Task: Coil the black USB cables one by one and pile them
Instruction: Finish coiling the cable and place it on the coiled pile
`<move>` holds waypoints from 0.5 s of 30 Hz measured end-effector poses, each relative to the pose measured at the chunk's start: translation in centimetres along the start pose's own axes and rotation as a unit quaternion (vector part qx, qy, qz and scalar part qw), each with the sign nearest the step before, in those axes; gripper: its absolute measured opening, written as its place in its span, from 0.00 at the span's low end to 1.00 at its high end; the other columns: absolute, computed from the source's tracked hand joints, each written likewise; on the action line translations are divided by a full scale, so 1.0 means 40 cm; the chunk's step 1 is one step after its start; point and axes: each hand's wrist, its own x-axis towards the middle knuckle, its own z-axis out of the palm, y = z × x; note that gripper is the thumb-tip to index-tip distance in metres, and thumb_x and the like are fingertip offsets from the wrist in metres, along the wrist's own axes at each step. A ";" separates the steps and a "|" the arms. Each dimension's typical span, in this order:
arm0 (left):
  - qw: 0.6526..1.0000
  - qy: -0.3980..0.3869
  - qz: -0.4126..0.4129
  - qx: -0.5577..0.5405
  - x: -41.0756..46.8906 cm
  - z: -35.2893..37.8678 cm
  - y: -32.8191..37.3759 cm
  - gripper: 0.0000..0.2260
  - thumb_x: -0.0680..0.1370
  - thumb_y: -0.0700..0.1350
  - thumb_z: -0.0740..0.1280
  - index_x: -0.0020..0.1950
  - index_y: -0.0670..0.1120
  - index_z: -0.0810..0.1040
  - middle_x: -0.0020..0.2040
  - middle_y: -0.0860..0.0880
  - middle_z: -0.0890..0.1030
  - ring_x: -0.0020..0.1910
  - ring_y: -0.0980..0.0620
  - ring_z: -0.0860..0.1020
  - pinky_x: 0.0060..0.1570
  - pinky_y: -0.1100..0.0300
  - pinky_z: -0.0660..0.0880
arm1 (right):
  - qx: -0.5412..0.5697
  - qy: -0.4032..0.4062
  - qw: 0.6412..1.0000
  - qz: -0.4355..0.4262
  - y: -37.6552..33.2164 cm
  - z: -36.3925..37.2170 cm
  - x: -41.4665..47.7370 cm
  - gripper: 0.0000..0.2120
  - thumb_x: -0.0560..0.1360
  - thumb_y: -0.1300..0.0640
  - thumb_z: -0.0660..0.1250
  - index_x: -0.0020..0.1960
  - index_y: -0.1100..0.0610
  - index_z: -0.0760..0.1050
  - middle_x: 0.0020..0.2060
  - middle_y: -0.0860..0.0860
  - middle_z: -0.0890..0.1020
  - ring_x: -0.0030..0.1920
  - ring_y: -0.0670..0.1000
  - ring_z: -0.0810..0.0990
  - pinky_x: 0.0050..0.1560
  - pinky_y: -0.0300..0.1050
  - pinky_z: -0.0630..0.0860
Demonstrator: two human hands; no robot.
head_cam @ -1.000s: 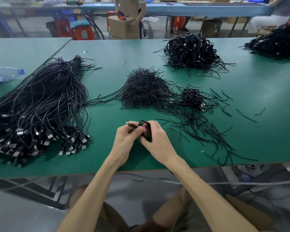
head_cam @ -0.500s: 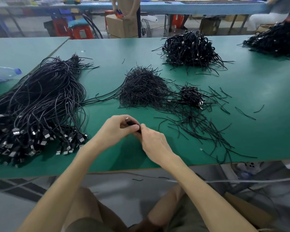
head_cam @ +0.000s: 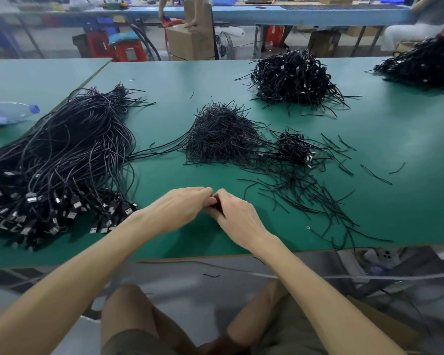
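Note:
My left hand (head_cam: 180,208) and my right hand (head_cam: 237,217) meet over the green table (head_cam: 395,155) near its front edge, both closed on one small coiled black USB cable (head_cam: 218,204); the fingers hide most of it. A big heap of uncoiled black USB cables (head_cam: 62,160) with their plugs toward me lies at the left. A small pile of coiled cables (head_cam: 294,147) sits right of centre. Beside it is a mound of short black ties (head_cam: 221,135), with loose ties (head_cam: 310,193) scattered to my right.
A large heap of coiled cables (head_cam: 292,78) lies at the back, another heap (head_cam: 426,65) at the far right. A plastic bottle (head_cam: 9,114) lies at the left edge. Beyond the table stand a cardboard box (head_cam: 190,43), red stools (head_cam: 128,48) and a person.
The coil, plainly seen between my hands a second ago, is now almost covered by my fingers. My left hand has turned palm-down over it.

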 end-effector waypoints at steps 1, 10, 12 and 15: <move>1.000 0.021 -0.016 -0.011 -0.001 0.010 -0.008 0.14 0.86 0.54 0.52 0.47 0.46 0.65 0.41 0.51 0.73 0.41 0.45 0.74 0.45 0.46 0.72 | 0.030 -0.006 0.999 0.013 0.003 -0.005 0.002 0.13 0.83 0.46 0.62 0.58 0.55 0.72 0.52 0.51 0.81 0.48 0.55 0.79 0.48 0.53 0.73; 0.979 0.069 -0.077 -0.175 -0.019 0.037 -0.055 0.18 0.86 0.50 0.57 0.37 0.48 0.65 0.32 0.51 0.71 0.33 0.52 0.69 0.37 0.53 0.63 | -0.119 -0.011 0.991 -0.054 0.006 0.022 0.005 0.22 0.83 0.39 0.53 0.59 0.58 0.70 0.51 0.52 0.76 0.50 0.55 0.77 0.41 0.48 0.69; 0.976 0.061 -0.079 -0.194 -0.012 0.027 -0.049 0.19 0.86 0.48 0.57 0.36 0.46 0.66 0.32 0.51 0.70 0.31 0.52 0.66 0.36 0.53 0.63 | -0.128 -0.015 0.990 -0.053 0.004 0.019 0.006 0.26 0.80 0.35 0.55 0.59 0.57 0.70 0.51 0.52 0.75 0.50 0.54 0.77 0.43 0.49 0.72; 0.958 0.018 -0.097 -0.269 -0.010 0.014 -0.047 0.18 0.86 0.47 0.57 0.38 0.41 0.71 0.32 0.51 0.69 0.27 0.55 0.65 0.32 0.58 0.66 | -0.122 0.005 0.991 -0.055 0.005 0.021 0.004 0.19 0.83 0.42 0.57 0.59 0.58 0.70 0.51 0.52 0.76 0.50 0.56 0.78 0.41 0.49 0.71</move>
